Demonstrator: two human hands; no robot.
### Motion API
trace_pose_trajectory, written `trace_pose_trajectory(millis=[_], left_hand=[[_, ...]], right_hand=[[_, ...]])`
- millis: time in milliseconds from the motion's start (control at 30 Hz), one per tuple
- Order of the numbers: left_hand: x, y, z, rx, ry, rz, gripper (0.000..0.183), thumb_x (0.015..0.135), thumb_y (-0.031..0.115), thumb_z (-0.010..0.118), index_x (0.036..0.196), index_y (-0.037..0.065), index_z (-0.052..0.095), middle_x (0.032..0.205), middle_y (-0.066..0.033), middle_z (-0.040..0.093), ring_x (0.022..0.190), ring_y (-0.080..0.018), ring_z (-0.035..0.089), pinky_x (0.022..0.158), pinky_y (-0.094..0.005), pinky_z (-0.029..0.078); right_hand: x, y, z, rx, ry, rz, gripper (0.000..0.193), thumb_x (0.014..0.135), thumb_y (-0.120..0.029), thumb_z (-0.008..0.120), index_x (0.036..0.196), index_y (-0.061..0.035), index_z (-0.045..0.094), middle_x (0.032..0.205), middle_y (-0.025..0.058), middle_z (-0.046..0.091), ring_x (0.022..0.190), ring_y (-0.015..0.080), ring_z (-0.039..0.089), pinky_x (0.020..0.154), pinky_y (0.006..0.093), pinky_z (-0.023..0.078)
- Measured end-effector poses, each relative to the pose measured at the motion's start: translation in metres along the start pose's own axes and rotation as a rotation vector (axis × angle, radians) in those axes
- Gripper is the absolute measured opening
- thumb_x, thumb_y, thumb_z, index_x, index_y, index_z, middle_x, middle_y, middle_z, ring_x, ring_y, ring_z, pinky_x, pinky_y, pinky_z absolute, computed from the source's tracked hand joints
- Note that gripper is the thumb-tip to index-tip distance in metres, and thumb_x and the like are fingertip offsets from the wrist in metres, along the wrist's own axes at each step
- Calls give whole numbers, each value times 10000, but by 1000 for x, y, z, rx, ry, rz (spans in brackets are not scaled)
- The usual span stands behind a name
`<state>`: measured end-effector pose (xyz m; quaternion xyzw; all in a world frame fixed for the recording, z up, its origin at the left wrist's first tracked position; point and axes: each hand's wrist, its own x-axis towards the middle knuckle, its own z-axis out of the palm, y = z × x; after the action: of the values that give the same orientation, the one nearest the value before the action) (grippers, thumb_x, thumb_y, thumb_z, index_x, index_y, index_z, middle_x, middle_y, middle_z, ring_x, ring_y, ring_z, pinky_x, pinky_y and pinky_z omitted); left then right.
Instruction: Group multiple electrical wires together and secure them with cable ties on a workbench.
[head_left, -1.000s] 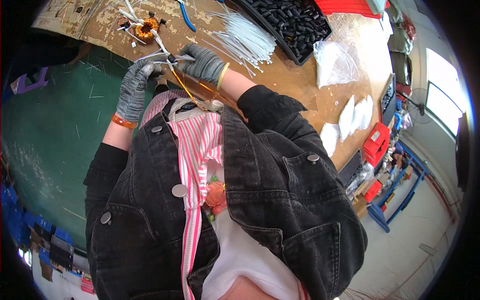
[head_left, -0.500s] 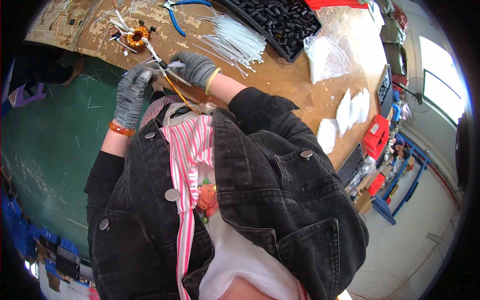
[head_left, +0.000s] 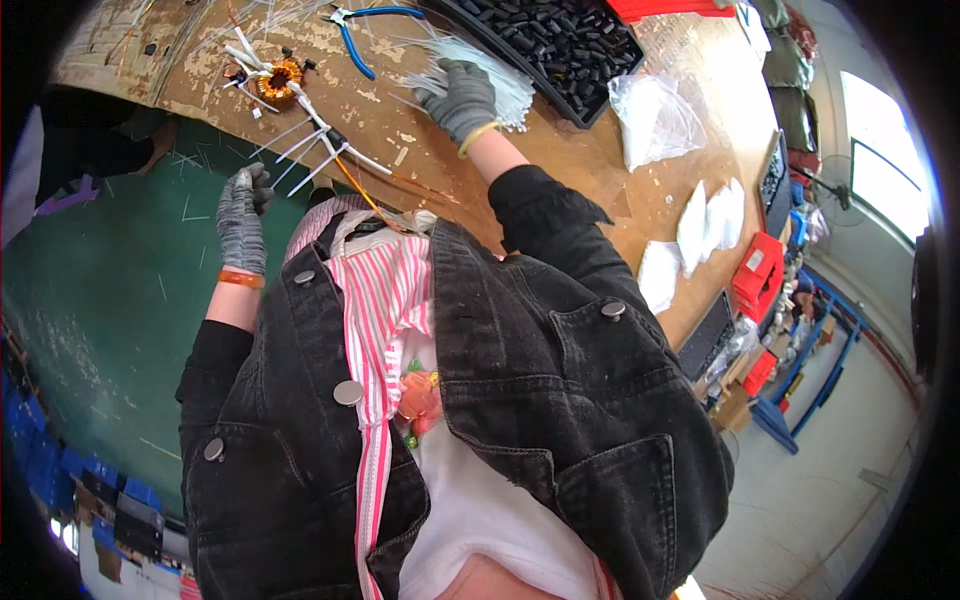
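The right hand [head_left: 458, 98] has left the copper-wound ring coil [head_left: 277, 80] and reached across the worktop [head_left: 560, 190] to the loose bundle of thin white sleeves [head_left: 490, 75]. Half a second ago both gloved hands were together at the coil's leads; now they are well apart. The right fingers rest spread on the bundle, and it is hard to tell whether any sleeve is pinched under them — the glove hides the tips. The left hand [head_left: 243, 215] has dropped back past the near edge of the worktop, over the green floor [head_left: 90, 300], its fingers curled narrow; whether they grip anything cannot be told from here.

The coil lies alone near the far left of the worktop, its white-sleeved leads [head_left: 305, 140] fanned toward the person and a bare copper wire [head_left: 365, 190] trailing to the edge. I judge this a fetch for another sleeve.

Blue-handled pliers [head_left: 360, 40] lie just beyond the coil, and a black tray of small parts [head_left: 570, 45] sits touching the bundle's far side. Open wood lies between coil and bundle — the near edge runs close under both forearms.
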<state>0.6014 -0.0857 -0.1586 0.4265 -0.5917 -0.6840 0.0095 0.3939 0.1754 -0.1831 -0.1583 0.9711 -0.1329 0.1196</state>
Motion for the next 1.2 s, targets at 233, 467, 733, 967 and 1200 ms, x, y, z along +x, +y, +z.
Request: trace_pose_trajectory(millis=[233, 467, 733, 967, 1200], left_hand=[[9, -50, 6, -327, -227, -619, 297, 872, 285, 468, 1070, 84, 561, 1020, -76, 601, 891, -212, 569, 725, -285, 442], [23, -50, 56, -632, -614, -511, 359, 880, 288, 466, 1164, 68, 464, 1006, -95, 589, 919, -213, 560, 772, -342, 474], [32, 41, 46, -31, -11, 139, 142, 883, 238, 499, 869, 98, 515, 571, 37, 474, 453, -43, 419, 414, -194, 365], [105, 70, 62, -295, -300, -160, 148, 853, 195, 539, 906, 60, 567, 713, -10, 590, 568, -122, 539, 542, -228, 455], [134, 71, 40, -145, -574, -255, 214, 822, 218, 588, 978, 71, 593, 825, -41, 628, 740, -160, 600, 638, -274, 494]], right_hand=[[-37, -36, -8, 286, 287, -421, 421, 678, -326, 655, 988, -58, 560, 924, 154, 576, 854, 331, 534, 757, 416, 419], [-74, -54, 27, 474, -647, -143, 363, 774, -347, 553, 908, -10, 578, 856, 200, 602, 805, 355, 575, 709, 403, 440], [-48, -87, 6, 1458, -577, 146, 232, 904, -191, 443, 1012, -22, 559, 685, -5, 522, 548, 71, 445, 494, 209, 370], [28, -143, 17, 1340, -464, 179, 186, 892, -178, 436, 941, -41, 552, 708, 63, 582, 514, 131, 507, 470, 251, 428], [41, -169, 23, 792, -674, -157, 279, 849, -225, 508, 1039, -24, 547, 847, 109, 619, 760, 145, 563, 714, 291, 454]])
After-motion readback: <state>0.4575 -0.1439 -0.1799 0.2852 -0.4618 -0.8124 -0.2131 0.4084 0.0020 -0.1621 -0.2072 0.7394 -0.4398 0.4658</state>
